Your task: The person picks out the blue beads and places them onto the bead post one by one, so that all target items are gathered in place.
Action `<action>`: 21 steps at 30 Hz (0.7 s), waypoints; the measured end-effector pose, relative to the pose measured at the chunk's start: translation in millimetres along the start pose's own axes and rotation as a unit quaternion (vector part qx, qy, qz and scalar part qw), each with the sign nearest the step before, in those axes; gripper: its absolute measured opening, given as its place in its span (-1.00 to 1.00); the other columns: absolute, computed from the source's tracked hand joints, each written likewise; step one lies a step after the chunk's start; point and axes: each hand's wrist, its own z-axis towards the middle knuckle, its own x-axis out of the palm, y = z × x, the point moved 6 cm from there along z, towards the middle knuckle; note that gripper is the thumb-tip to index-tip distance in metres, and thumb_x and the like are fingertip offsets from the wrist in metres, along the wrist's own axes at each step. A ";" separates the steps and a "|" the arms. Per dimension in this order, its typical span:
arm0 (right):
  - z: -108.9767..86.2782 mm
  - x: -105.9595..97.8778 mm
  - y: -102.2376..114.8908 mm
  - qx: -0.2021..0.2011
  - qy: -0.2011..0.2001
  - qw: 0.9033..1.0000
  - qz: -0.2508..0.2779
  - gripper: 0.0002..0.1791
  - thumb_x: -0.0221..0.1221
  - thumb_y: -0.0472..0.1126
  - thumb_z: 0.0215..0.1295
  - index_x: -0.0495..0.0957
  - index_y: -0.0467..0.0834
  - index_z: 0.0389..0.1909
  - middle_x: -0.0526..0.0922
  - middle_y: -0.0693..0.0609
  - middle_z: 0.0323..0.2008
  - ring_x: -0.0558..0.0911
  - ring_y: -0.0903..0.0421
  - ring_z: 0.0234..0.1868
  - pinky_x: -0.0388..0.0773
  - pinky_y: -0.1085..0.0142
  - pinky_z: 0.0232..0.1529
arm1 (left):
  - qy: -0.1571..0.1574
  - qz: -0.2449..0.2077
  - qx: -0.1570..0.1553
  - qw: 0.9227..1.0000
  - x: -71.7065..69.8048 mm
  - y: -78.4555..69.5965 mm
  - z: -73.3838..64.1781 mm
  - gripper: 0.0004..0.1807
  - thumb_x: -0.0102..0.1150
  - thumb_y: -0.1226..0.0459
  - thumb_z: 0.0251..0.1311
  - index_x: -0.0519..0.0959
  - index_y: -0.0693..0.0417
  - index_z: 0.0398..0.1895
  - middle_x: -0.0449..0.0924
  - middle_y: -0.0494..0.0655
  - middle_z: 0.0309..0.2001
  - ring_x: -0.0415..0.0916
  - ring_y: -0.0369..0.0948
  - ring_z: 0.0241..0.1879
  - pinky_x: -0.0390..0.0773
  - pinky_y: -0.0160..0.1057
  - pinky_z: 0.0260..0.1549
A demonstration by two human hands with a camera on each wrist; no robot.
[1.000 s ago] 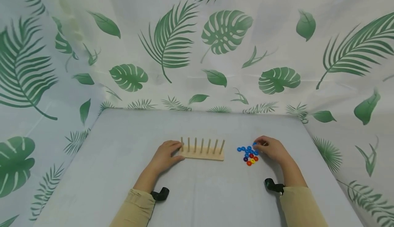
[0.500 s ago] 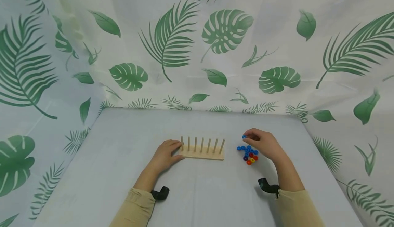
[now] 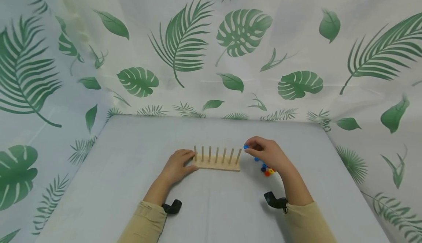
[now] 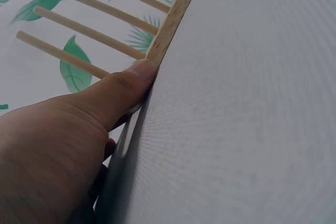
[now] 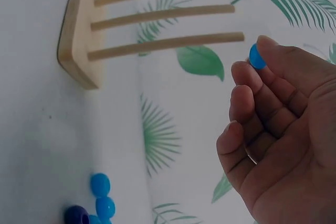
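At the left, the left hand grips the left end of the wooden peg rack, thumb along its near edge, the rack lying on the white table with seven bare pegs upright. Just beyond its right-hand end, a blue bead sits pinched between thumb and forefinger of the right hand, near the last peg's tip but apart from it. Below that hand, partly hidden by it, loose beads in blue, purple, yellow and orange-red lie clustered on the table.

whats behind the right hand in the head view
Loose beads show past the right hand: blue, dark purple, orange-red and yellow. How many more the hand covers cannot be seen.
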 end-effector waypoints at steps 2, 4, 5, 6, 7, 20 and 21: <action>0.6 3.2 2.0 -0.002 0.003 1.000 0.004 -0.76 0.27 0.06 0.32 0.62 0.09 -0.07 0.66 0.11 -0.26 0.59 0.13 -0.25 0.59 0.27 -0.24 | 0.006 -0.004 -0.003 1.000 1.4 0.7 -0.2 -0.33 0.34 -0.07 0.16 0.51 -0.01 0.31 0.51 -0.05 0.27 0.34 0.02 0.35 0.32 0.10 0.37; 2.0 5.8 5.0 -0.009 0.004 1.000 0.001 -0.76 0.27 0.07 0.32 0.61 0.09 -0.07 0.66 0.12 -0.27 0.59 0.14 -0.26 0.58 0.28 -0.27 | 0.007 -0.006 -0.004 1.000 1.8 1.2 -0.1 -0.33 0.34 -0.06 0.16 0.51 -0.01 0.31 0.51 -0.05 0.27 0.34 0.02 0.35 0.32 0.11 0.38; 3.0 6.9 6.7 -0.014 0.003 1.000 0.001 -0.76 0.28 0.06 0.32 0.61 0.09 -0.07 0.66 0.12 -0.27 0.59 0.14 -0.26 0.58 0.28 -0.27 | 0.006 -0.005 -0.004 1.000 1.8 1.6 0.1 -0.33 0.34 -0.06 0.16 0.51 -0.01 0.31 0.51 -0.05 0.27 0.34 0.02 0.35 0.32 0.11 0.37; 3.8 7.8 8.4 -0.018 0.002 1.000 0.000 -0.76 0.28 0.06 0.31 0.61 0.09 -0.07 0.65 0.13 -0.28 0.59 0.14 -0.27 0.58 0.28 -0.28 | 0.003 -0.004 -0.002 1.000 1.3 1.6 0.2 -0.34 0.35 -0.05 0.16 0.51 0.00 0.30 0.52 -0.04 0.26 0.35 0.03 0.34 0.33 0.11 0.37; 4.3 8.6 9.8 -0.020 0.001 1.000 0.000 -0.77 0.28 0.04 0.31 0.61 0.09 -0.08 0.65 0.13 -0.29 0.59 0.14 -0.27 0.58 0.27 -0.27 | 0.001 -0.003 -0.001 1.000 1.4 1.6 0.2 -0.34 0.35 -0.05 0.15 0.51 0.01 0.30 0.52 -0.04 0.26 0.35 0.03 0.34 0.33 0.11 0.36; 2.8 25.6 1.3 -0.015 -0.001 1.000 0.005 -0.78 0.29 -0.03 0.31 0.62 0.07 -0.06 0.63 0.12 -0.29 0.55 0.13 -0.27 0.55 0.29 -0.29 | -0.002 -0.003 0.006 1.000 0.4 -0.5 0.3 -0.36 0.37 -0.02 0.15 0.52 0.01 0.29 0.53 -0.05 0.24 0.37 0.02 0.33 0.34 0.08 0.37; 2.4 27.7 -0.5 -0.016 -0.003 1.000 0.010 -0.79 0.29 -0.04 0.31 0.62 0.07 -0.07 0.63 0.12 -0.27 0.55 0.13 -0.25 0.56 0.29 -0.29 | -0.001 -0.003 0.006 1.000 0.2 -0.9 0.0 -0.35 0.36 -0.02 0.15 0.52 0.01 0.29 0.53 -0.05 0.24 0.37 0.02 0.33 0.33 0.08 0.37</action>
